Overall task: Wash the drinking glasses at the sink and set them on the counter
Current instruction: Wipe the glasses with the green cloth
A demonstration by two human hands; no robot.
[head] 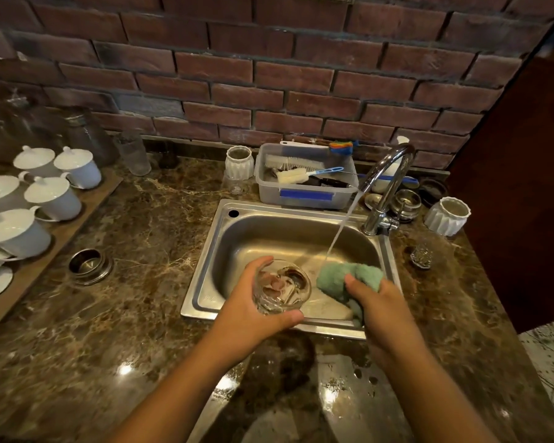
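Observation:
My left hand (253,310) grips a clear drinking glass (282,287), held over the near left part of the steel sink (269,231) with its mouth facing up towards me. In my right hand (378,302) is a bunched green cloth (349,278), held beside the glass over the sink's near right side. The chrome tap (387,187) runs, and its stream of water lands on the cloth. Another tall clear glass (133,151) stands on the marble counter (135,238) at the back left, and a small cut glass (422,254) stands right of the sink.
A plastic tub of brushes (304,187) sits behind the sink, with white ribbed pots (239,161) (448,215) either side. Several white lidded cups (52,196) stand on a board at the left, a steel dish (88,265) next to it. A brick wall backs the counter.

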